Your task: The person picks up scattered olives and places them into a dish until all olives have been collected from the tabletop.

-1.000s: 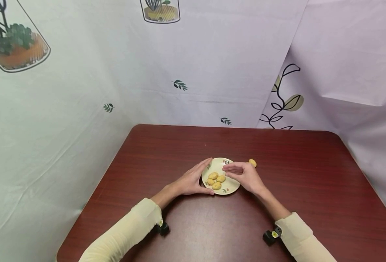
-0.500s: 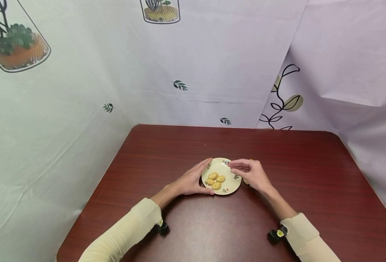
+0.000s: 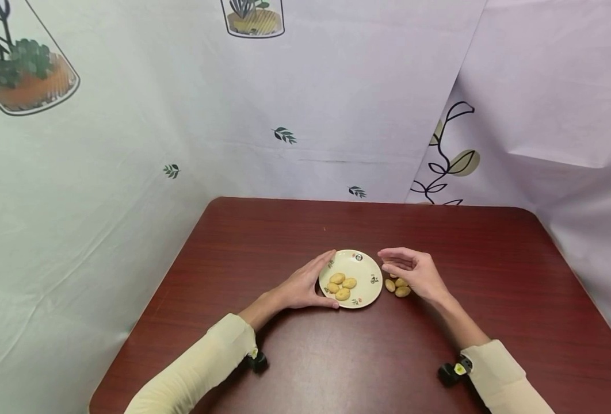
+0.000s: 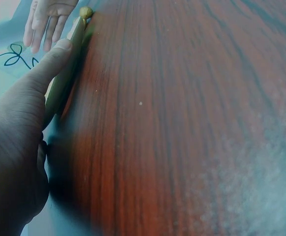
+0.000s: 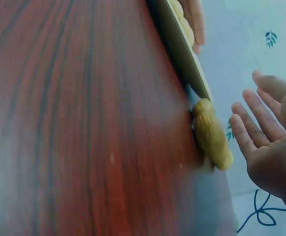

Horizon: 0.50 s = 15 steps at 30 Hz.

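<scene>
A round cream plate (image 3: 357,270) with small printed motifs stands on the table, bearing several small yellow potatoes (image 3: 338,278) toward its left. My left hand (image 3: 302,287) holds its left side, fingers along the far rim and thumb at the near rim. In the left wrist view the thumb lies against the plate's edge (image 4: 66,81). Just right of the plate is a cluster of loose potatoes (image 3: 402,291), partly hidden by my right hand (image 3: 416,273). That hand hovers with nothing in it. The right wrist view shows its spread fingers beside the loose potatoes (image 5: 211,135).
The dark red-brown wooden table (image 3: 295,356) has rounded far corners. Pale cloth backdrops (image 3: 316,92) with printed plants hang behind it and along both sides. A small black device (image 3: 447,375) sits at the right wrist, another (image 3: 258,362) at the left.
My right hand has drawn back to the right from over the plate, uncovering the plate's right side and several loose potatoes. The left hand, the plate and the potatoes on it stay put.
</scene>
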Motion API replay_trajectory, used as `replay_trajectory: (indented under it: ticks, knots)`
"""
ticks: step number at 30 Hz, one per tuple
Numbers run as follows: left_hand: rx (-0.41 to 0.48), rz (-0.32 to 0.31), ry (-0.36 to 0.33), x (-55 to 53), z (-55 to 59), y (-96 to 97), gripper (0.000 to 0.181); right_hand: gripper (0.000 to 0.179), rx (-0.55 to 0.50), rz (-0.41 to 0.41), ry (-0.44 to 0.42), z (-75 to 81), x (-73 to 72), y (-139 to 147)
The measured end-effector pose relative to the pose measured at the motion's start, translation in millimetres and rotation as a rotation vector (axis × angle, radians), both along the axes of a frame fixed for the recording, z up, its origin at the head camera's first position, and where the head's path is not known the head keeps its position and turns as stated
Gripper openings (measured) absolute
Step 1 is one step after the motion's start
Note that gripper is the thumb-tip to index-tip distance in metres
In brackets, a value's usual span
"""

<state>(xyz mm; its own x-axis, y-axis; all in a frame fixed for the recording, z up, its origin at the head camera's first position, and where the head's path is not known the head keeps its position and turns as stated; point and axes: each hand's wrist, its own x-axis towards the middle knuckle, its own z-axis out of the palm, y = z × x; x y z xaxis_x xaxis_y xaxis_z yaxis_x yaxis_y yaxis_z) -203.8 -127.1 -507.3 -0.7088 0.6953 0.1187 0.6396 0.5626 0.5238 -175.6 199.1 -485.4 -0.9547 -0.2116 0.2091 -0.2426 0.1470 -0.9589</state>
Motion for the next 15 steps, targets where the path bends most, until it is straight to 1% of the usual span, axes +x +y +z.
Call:
replay_trajectory:
  ticks: [6, 15]
  knots:
    - [-0.005, 0.003, -0.003, -0.3, -1.0, -0.1, 0.128, 0.037, -0.02, -0.005, 0.039, -1.8, -1.2, 15.3]
    - [-0.013, 0.001, -0.022, 0.4, 0.4, -0.6, 0.128, 0.048, -0.057, -0.057, 0.064, -0.4, -6.1, 35.0]
